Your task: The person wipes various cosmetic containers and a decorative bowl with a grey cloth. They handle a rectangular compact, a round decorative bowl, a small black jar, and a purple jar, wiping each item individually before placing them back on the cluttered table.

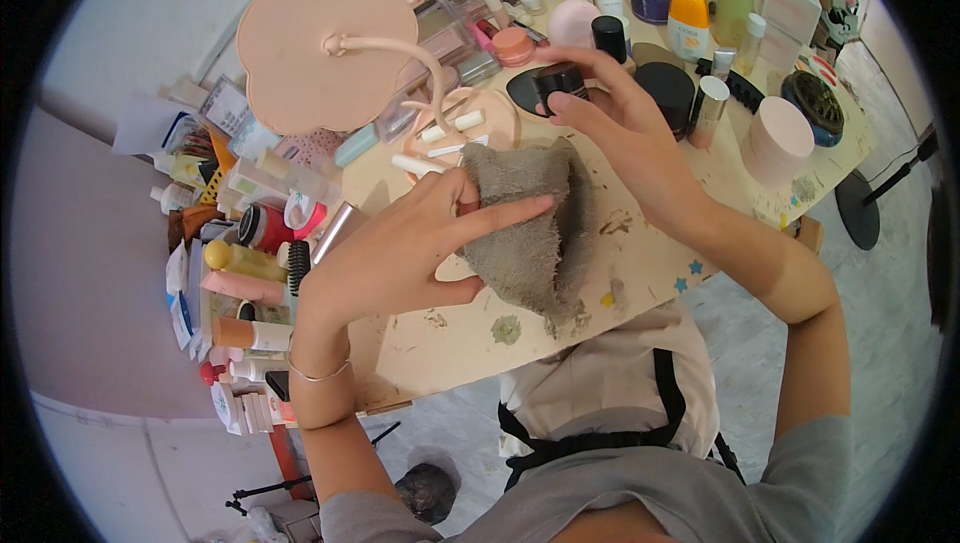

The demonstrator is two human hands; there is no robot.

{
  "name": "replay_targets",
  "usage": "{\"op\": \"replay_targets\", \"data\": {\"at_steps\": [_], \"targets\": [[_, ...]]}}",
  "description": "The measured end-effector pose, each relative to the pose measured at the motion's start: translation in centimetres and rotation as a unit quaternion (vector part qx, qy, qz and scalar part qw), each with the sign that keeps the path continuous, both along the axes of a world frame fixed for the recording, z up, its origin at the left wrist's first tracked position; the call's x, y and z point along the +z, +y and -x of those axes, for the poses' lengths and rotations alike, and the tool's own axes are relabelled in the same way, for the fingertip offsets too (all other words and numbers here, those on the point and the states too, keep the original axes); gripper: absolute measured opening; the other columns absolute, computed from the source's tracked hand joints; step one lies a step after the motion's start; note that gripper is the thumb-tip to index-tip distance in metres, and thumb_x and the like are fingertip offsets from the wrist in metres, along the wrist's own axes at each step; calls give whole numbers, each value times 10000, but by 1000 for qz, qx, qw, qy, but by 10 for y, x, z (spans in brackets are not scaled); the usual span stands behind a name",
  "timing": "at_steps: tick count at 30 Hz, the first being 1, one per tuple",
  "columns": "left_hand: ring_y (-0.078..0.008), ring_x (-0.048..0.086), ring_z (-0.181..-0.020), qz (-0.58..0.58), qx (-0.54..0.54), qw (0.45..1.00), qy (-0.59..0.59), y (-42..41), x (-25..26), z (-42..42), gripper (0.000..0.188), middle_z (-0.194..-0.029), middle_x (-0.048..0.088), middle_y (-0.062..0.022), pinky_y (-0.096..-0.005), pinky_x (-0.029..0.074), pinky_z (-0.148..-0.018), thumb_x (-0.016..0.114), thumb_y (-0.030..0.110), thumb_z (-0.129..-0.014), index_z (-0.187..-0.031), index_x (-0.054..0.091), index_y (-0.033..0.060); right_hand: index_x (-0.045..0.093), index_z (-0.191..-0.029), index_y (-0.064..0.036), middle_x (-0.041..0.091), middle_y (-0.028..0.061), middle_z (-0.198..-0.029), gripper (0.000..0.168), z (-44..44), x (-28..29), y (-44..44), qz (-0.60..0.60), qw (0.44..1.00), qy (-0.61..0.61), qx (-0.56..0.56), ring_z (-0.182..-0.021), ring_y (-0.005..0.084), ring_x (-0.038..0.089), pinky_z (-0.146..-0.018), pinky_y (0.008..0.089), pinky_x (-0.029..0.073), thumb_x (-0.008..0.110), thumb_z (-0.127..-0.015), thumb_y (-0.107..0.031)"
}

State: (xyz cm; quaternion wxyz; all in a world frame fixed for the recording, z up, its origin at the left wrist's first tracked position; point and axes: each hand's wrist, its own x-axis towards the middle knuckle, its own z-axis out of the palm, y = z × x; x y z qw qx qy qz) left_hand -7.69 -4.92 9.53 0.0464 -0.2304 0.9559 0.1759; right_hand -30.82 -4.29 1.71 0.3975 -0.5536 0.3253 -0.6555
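Observation:
A folded grey-brown cloth (510,235) is in my left hand (390,250), whose index finger stretches across its front. The cloth hangs over the table's near part. My right hand (630,138) grips a small black jar (559,83) between thumb and fingers, at the middle of the table. Whether the jar is lifted or touches the table I cannot tell. A flat dark oval piece (523,89) shows just left of the jar. To the right of my right hand sits a round black container (666,96).
A pink flower-shaped mirror (322,47) rises on a curved stand from a round tray (495,109). Cosmetic bottles and tubes crowd the left edge. An orange-capped bottle (687,25), a pink cylinder (778,139) and a hairbrush (812,107) stand at right. Stains mark the tabletop (450,344).

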Motion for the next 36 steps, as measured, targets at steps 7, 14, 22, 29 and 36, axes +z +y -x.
{"op": "replay_targets", "data": {"at_steps": [7,14,22,29,36], "targets": [[-271,511,-894,24,21,999,-43,4,22,-4,659,-1000,483,-106,-361,447,-793,621,5,-764,-1387,523,196,547,-1147,-69,575,91,-1122,369,27,6,38,87,926,351,-108,-970,257,582,-840,356,475,677,-806,-124],[-313,499,-1244,151,-171,970,81,-10,13,35,604,-1342,507,-126,-427,419,-1010,527,-135,-761,-1286,593,157,545,-1146,-64,564,114,-1041,395,54,-18,68,59,842,524,-118,-959,321,566,-841,442,455,657,-767,-68],[-339,406,-1349,192,-179,965,-17,-10,7,45,356,-1364,515,-120,-469,342,-1122,569,-110,-714,-1034,582,46,556,-1132,-61,518,99,-1275,435,41,-9,75,126,851,500,-101,-1165,326,512,-975,434,435,709,-724,-59],[-335,455,-1305,103,-125,986,41,-12,31,18,291,-1302,560,-114,-452,351,-1110,596,-33,-680,-956,531,30,549,-1044,-69,592,65,-1166,341,21,-5,46,284,783,544,-102,-1120,293,553,-1057,469,391,708,-742,-69],[-187,480,-1272,-4,145,959,243,12,63,-55,254,-1231,598,-128,-344,372,-1045,514,-10,-732,-985,526,5,484,-1067,-88,549,169,-747,155,2,49,17,71,926,371,-21,-822,351,597,-698,456,406,498,-998,-226]]}}
